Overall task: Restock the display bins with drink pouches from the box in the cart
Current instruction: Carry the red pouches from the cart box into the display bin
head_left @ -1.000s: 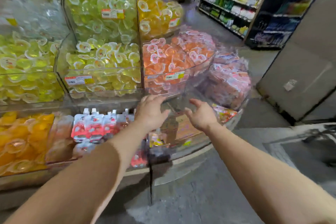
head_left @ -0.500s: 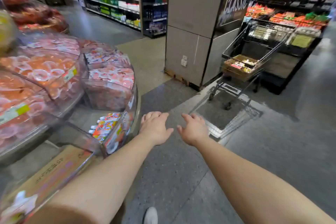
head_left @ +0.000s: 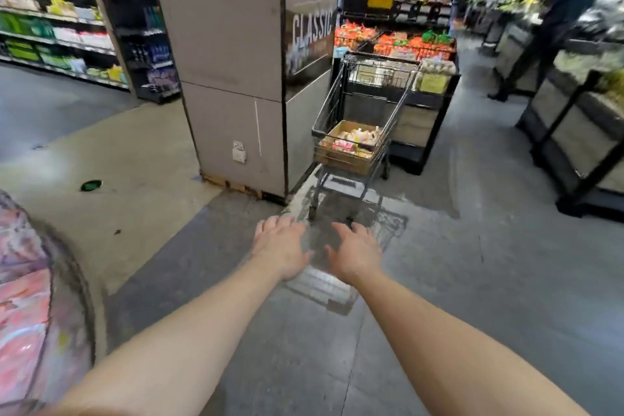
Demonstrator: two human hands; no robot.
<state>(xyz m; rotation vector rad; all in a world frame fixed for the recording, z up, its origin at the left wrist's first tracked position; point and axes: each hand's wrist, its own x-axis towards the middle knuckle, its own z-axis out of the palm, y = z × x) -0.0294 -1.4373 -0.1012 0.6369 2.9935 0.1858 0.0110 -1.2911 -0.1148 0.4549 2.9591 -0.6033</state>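
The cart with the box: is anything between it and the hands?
No. In the head view only bare grey floor and the cart's shadow separate the left hand and right hand from the cart.

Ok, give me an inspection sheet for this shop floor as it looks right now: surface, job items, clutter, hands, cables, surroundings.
Surface: grey floor, a paler patch at left.
Job's things: cart beside the pillar; open box in it holds pouches; display bin at left edge, blurred.
Clutter: green round object on the floor.
Hands: left hand and right hand both open, empty, stretched towards the cart, short of it.
Cables: nothing seen.
Surroundings: shelves at left, produce stand behind the cart, another person at right.
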